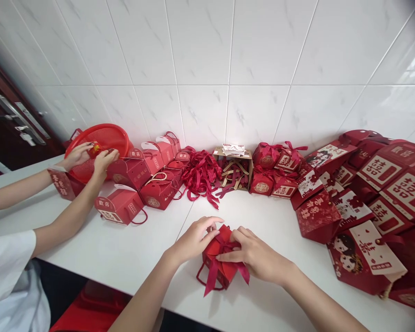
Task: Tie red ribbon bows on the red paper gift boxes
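A small red gift box (pixel 224 276) stands on the white table in front of me, with a dark red ribbon (pixel 212 274) tied in a bow over its top and both tails hanging down its front. My left hand (pixel 195 237) is at the upper left of the box, thumb and fingers curled in at the ribbon; its exact grip is partly hidden. From the right, my right hand (pixel 259 256) pinches the bow near its knot, fingers bent over the lid. A cord handle (pixel 202 279) loops out beside the box, lying low at its left.
A heap of ribbons (pixel 201 171) and a cardboard box of ribbon pieces (pixel 235 170) lie by the wall. Bowed boxes (pixel 263 182) stand right of them, many red cartons (pixel 373 198) farther right. At left, a co-worker's hands (pixel 105 160) hold something small over a red basket (pixel 115 131).
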`<state>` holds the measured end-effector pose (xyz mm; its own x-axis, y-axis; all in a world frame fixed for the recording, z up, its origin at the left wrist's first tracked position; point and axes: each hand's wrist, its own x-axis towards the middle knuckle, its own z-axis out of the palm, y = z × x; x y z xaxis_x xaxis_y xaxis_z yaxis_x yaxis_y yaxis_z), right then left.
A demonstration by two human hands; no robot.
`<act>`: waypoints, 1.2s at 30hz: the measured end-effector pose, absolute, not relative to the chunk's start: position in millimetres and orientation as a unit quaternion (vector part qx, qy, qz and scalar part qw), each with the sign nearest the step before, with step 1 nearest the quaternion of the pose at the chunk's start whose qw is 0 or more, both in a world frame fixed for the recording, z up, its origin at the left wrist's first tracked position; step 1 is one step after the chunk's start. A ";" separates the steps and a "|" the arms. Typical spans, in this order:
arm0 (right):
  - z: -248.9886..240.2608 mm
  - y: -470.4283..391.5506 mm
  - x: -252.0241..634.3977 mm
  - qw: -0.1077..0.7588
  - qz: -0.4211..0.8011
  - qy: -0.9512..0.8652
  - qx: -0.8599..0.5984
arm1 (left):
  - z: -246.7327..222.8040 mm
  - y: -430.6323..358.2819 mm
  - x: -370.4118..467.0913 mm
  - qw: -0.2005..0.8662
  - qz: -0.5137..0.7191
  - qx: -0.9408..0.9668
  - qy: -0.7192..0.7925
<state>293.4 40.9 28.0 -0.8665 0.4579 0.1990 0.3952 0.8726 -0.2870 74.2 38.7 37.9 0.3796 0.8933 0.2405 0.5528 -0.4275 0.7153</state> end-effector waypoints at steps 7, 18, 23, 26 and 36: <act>25.7 41.5 295.2 0.145 0.135 -0.955 -0.221 | 55.8 38.3 63.7 0.275 0.180 0.855 0.402; 24.1 42.3 296.0 0.145 0.125 -0.958 -0.215 | 57.2 50.2 66.9 0.296 0.123 0.860 0.398; 24.5 42.4 295.9 0.148 0.131 -0.958 -0.208 | 60.9 46.9 68.6 0.272 0.111 0.866 0.405; 25.1 42.6 295.2 0.145 0.133 -0.958 -0.210 | 62.5 44.6 69.8 0.250 0.104 0.870 0.413; 25.9 41.2 312.4 0.149 0.107 -0.958 -0.219 | 55.9 54.2 81.9 0.250 0.092 0.886 0.379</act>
